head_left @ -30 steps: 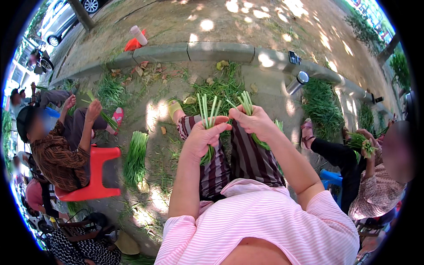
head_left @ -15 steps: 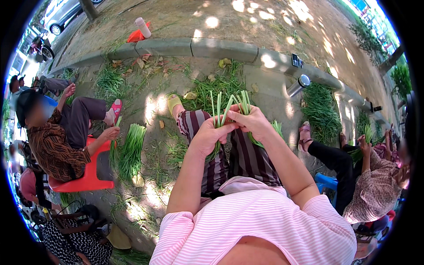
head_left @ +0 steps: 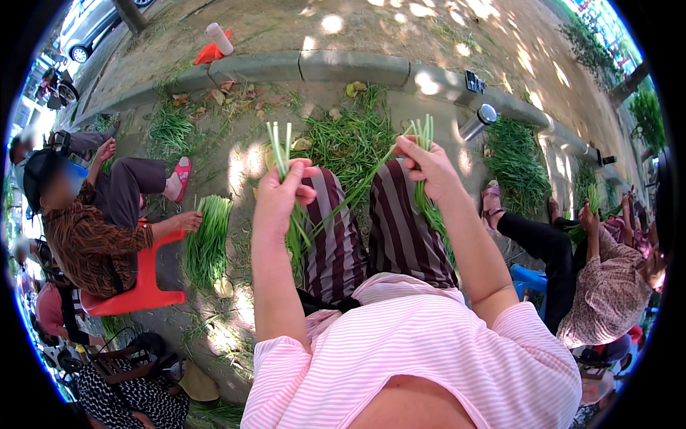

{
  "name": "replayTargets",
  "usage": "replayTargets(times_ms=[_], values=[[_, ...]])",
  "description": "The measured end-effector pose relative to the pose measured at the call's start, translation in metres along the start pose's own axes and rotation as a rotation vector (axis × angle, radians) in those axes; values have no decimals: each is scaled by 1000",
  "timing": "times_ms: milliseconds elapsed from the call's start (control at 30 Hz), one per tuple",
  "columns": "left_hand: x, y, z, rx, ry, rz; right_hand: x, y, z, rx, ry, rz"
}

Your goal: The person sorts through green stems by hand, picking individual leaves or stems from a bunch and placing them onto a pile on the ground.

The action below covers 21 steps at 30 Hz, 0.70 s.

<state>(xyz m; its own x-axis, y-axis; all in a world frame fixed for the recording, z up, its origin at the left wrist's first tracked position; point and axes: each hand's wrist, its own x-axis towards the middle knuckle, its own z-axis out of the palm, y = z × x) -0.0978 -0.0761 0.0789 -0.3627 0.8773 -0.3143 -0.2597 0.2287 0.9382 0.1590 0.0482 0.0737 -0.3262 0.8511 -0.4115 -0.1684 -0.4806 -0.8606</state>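
My left hand [head_left: 283,187] is closed round a small bunch of chives [head_left: 277,149], pale cut ends up, green leaves hanging below the fist past my left knee. To the right, my right hand [head_left: 433,171] pinches a second bunch of chives [head_left: 425,130] between thumb and fingers, its leaves trailing down over my right thigh. One long loose stalk [head_left: 362,187] slants from the right hand down toward the leaves below the left. Both hands are apart, above my striped trousers [head_left: 400,229].
A pile of loose greens [head_left: 350,143] covers the ground beyond my knees. A neat chive bundle [head_left: 209,243] lies left, beside a seated co-worker on a red stool [head_left: 143,279]. Right are another heap [head_left: 516,161], a steel flask [head_left: 477,123] and a seated co-worker; a kerb [head_left: 357,68] runs across.
My hands have parted: the left moved left and the right slightly right and up, each with a bunch. The co-worker at left lowered a hand onto the chive bundle.
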Motion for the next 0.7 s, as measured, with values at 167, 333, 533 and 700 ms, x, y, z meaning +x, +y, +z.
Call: replayTargets(times_ms=[167,333,533,700], values=[[-4,5,-31,131,130,61,4,-9,-21,59,69,0],[-9,6,-51,300,238,119,18,-3,-45,160,125,-16],[-8,-10,-57,390,238,170,24,1,-63,190,133,17],[-9,-18,-46,334,173,142,24,3,-68,197,123,8]])
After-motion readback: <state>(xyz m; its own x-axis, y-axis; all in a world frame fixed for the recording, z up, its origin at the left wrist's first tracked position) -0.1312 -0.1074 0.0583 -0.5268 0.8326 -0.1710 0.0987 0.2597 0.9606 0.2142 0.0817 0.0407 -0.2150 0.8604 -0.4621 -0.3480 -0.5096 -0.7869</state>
